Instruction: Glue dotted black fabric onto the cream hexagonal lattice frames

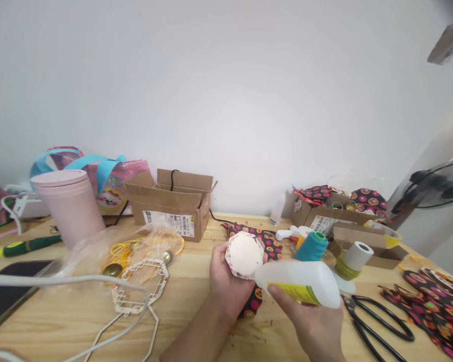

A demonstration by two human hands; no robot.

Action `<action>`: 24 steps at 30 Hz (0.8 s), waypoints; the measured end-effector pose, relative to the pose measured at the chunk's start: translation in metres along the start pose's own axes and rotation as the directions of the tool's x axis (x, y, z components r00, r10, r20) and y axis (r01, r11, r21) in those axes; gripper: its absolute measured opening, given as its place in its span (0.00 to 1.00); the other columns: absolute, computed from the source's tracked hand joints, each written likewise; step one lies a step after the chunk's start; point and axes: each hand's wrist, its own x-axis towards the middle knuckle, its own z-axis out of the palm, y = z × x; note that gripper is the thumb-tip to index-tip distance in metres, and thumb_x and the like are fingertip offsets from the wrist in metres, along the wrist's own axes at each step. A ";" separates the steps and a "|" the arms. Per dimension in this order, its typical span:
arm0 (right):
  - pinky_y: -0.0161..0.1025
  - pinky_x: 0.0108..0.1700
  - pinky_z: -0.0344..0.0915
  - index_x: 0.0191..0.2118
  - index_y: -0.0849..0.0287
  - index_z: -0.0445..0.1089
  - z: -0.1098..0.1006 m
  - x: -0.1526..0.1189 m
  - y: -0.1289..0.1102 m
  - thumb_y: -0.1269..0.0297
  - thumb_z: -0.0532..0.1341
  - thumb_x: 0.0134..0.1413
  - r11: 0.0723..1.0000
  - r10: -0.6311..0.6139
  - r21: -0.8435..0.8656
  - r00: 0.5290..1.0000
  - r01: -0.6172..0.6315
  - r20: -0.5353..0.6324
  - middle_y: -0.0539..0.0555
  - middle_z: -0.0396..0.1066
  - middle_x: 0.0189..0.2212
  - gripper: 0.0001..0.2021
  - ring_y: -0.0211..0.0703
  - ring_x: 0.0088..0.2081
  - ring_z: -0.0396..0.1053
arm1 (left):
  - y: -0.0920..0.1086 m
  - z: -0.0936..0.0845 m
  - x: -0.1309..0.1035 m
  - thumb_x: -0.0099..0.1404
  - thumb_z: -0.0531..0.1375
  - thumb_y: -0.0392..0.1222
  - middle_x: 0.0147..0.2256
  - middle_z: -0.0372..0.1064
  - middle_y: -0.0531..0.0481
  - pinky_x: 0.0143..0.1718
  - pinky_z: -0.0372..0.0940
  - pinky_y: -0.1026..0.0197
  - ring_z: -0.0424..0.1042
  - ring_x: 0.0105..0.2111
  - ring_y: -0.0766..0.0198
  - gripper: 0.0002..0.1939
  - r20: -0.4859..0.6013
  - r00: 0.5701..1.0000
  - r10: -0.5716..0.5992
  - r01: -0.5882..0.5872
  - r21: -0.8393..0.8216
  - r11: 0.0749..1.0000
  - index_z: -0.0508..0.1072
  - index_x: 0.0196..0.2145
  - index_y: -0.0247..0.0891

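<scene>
Near the middle, my left hand (228,284) holds up a small octagonal piece (244,254) with a whitish face and a patterned rim. My right hand (313,322) is wrapped round a translucent white bottle (305,276) with a yellow label. The bottle lies tilted on its side, its narrow end at the lower right edge of the octagonal piece; whether they touch is hard to tell. Dark fabric with a colourful round print (274,244) lies on the table behind and below the hands.
Black scissors (377,322) lie at right beside printed fabric (434,306). Thread spools (312,247) and cardboard boxes (169,206) stand behind. At left are a pink tumbler (71,208), a lattice frame (141,286), a white cable (124,286) and a green screwdriver (30,245).
</scene>
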 end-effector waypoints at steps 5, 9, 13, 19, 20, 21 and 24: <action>0.38 0.23 0.73 0.25 0.62 0.71 -0.006 0.002 0.003 0.59 0.68 0.32 0.998 0.057 -0.007 0.998 -0.057 -0.036 0.55 0.76 0.21 0.13 0.48 0.22 0.73 | 0.000 0.000 0.000 0.51 0.56 0.41 0.29 0.74 0.45 0.38 0.63 0.47 0.72 0.32 0.54 0.12 -0.027 1.000 -0.013 0.013 0.000 1.000 0.74 0.32 0.36; 0.38 0.25 0.74 0.27 0.61 0.70 -0.008 0.004 0.007 0.65 0.68 0.29 0.999 -0.036 0.012 0.999 0.036 0.006 0.53 0.76 0.22 0.12 0.48 0.23 0.74 | 0.000 0.002 -0.001 0.51 0.55 0.40 0.28 0.74 0.44 0.37 0.64 0.47 0.72 0.33 0.53 0.11 -0.024 1.000 -0.018 0.018 0.007 1.000 0.74 0.31 0.35; 0.35 0.23 0.73 0.25 0.60 0.70 -0.008 0.004 0.007 0.67 0.68 0.29 1.000 -0.020 -0.015 0.998 0.019 -0.062 0.52 0.76 0.19 0.11 0.47 0.21 0.73 | 0.001 0.003 -0.001 0.52 0.55 0.42 0.30 0.74 0.43 0.37 0.64 0.48 0.71 0.33 0.54 0.12 -0.009 1.000 -0.007 0.007 0.010 1.000 0.74 0.32 0.36; 0.39 0.28 0.74 0.25 0.62 0.71 -0.009 0.006 0.009 0.64 0.70 0.26 0.996 -0.076 -0.042 0.995 0.073 -0.064 0.55 0.76 0.22 0.13 0.49 0.24 0.74 | 0.000 -0.002 0.000 0.53 0.54 0.42 0.29 0.74 0.42 0.37 0.63 0.47 0.71 0.33 0.53 0.13 0.027 0.999 -0.018 0.017 0.018 1.000 0.74 0.33 0.35; 0.39 0.26 0.74 0.25 0.62 0.71 -0.010 0.007 0.010 0.64 0.70 0.26 0.995 -0.083 -0.058 0.994 0.079 -0.064 0.55 0.76 0.22 0.13 0.50 0.24 0.74 | 0.000 -0.002 0.001 0.53 0.54 0.42 0.30 0.74 0.43 0.37 0.63 0.48 0.71 0.33 0.53 0.13 0.026 1.000 -0.016 0.016 0.019 1.000 0.74 0.33 0.35; 0.38 0.24 0.73 0.25 0.63 0.71 -0.010 0.008 0.011 0.65 0.69 0.27 0.995 -0.086 -0.065 0.994 0.082 -0.062 0.56 0.76 0.20 0.13 0.50 0.22 0.74 | 0.001 -0.003 0.001 0.53 0.54 0.42 0.31 0.74 0.43 0.37 0.63 0.48 0.71 0.33 0.54 0.13 0.025 1.000 -0.014 0.014 0.020 1.000 0.74 0.33 0.36; 0.38 0.22 0.73 0.24 0.63 0.71 -0.009 0.009 0.012 0.65 0.69 0.28 0.995 -0.087 -0.052 0.994 0.083 -0.067 0.56 0.76 0.20 0.12 0.49 0.21 0.73 | 0.001 -0.004 0.002 0.52 0.55 0.42 0.31 0.74 0.43 0.37 0.63 0.47 0.71 0.33 0.53 0.12 0.025 0.999 -0.022 0.021 0.028 0.999 0.74 0.33 0.35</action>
